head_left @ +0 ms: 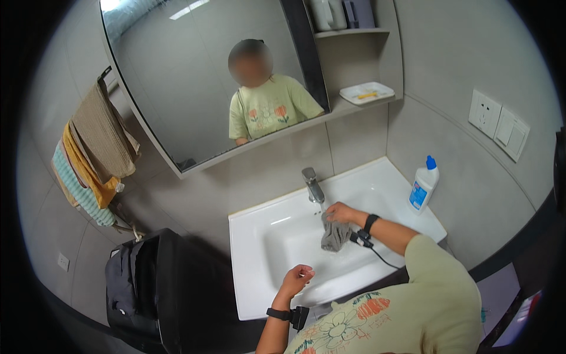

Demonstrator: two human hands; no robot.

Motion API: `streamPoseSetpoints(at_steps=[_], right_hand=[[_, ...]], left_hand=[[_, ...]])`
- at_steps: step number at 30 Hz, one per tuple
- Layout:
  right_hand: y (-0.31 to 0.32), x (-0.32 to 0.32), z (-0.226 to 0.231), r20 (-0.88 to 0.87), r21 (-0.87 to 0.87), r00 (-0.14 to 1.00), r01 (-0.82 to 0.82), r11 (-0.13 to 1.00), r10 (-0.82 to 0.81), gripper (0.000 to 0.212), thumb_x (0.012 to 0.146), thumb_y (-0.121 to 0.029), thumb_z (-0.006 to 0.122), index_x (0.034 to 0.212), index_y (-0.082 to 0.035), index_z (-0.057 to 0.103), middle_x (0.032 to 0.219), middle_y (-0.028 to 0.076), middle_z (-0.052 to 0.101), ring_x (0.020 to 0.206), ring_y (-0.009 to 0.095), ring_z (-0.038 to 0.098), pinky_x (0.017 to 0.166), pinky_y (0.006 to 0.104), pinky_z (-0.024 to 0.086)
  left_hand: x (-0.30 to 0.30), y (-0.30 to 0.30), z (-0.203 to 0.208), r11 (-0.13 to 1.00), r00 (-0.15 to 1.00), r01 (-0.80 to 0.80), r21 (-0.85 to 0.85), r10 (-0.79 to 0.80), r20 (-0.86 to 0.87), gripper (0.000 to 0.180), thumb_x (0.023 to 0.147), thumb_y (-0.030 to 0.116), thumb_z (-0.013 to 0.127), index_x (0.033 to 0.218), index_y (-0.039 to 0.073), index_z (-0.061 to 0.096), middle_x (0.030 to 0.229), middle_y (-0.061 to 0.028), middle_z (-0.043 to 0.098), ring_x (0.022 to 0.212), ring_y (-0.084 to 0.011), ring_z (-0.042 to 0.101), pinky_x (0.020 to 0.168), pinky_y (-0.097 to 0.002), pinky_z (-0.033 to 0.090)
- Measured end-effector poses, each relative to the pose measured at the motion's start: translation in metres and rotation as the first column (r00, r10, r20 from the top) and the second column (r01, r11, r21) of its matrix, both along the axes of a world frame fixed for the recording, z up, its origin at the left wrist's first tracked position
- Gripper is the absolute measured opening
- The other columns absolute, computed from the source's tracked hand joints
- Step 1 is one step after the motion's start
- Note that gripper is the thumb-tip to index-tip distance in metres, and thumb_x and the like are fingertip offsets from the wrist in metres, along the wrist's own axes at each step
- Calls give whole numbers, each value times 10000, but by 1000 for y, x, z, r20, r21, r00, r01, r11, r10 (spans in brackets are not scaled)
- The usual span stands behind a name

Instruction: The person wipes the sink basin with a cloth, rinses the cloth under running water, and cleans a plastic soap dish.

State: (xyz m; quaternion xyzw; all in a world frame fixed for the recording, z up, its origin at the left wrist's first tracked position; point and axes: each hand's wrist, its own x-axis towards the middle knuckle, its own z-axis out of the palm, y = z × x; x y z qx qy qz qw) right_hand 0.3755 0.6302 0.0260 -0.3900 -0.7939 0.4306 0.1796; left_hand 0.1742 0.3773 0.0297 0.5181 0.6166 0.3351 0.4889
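Observation:
My right hand (340,213) grips the upper end of a grey cloth (335,234) just beneath the spout of a chrome faucet (313,185). The rest of the cloth hangs down into the white washbasin (250,248). A thin stream of water seems to come from the spout beside the cloth. Over the basin's front edge is my left hand (297,279), its fingers curled in and nothing visible in them. Both wrists wear black straps with small devices, and a dark cable leads from the right one.
A white bottle with a blue cap (423,186) stands on the basin's right rim. Above are a mirror cabinet (206,76) and a shelf with a white dish (367,92). Towels (97,141) hang at the left, over a black bin-like container (168,289) with dark fabric.

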Motion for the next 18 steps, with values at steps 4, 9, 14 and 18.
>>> streamPoseSetpoints(at_steps=[4, 9, 14, 18], right_hand=[[-27, -11, 39, -297, -318, 955, -94, 943, -5, 278, 783, -147, 679, 999, 21, 635, 911, 43, 647, 818, 101, 557, 762, 250, 452], [-42, -2, 90, -333, -172, 925, -249, 953, 182, 297, 761, -198, 709, 958, 14, 644, 884, 34, 646, 808, 94, 549, 743, 251, 453], [-28, 40, 119, -128, 82, 985, -108, 991, 118, 195, 714, -169, 698, 771, 11, 648, 676, 7, 603, 645, 67, 512, 590, 256, 434], [-33, 80, 146, -88, 290, 996, 0, 957, 26, 259, 675, -220, 683, 706, 27, 611, 562, 43, 513, 573, 103, 466, 564, 297, 411]], left_hand=[[17, 56, -6, 980, 991, -65, 189, 85, -102, 759, 705, 279, 761, 1303, 42, 358, 1079, -180, 549, 800, -207, 603, 692, -302, 496], [26, 117, -23, 878, 983, 148, 456, -79, -166, 811, 590, 246, 814, 1256, 6, 419, 1073, -213, 583, 968, -323, 594, 858, -368, 470], [31, 100, -14, 983, 993, 117, 140, -116, -17, 460, 722, 190, 729, 1098, 31, 518, 1007, -151, 623, 905, -220, 606, 810, -334, 472], [35, 61, 6, 989, 956, 141, 39, -126, -265, 476, 744, 306, 709, 1120, 65, 544, 1061, -164, 609, 937, -270, 604, 816, -347, 467]])
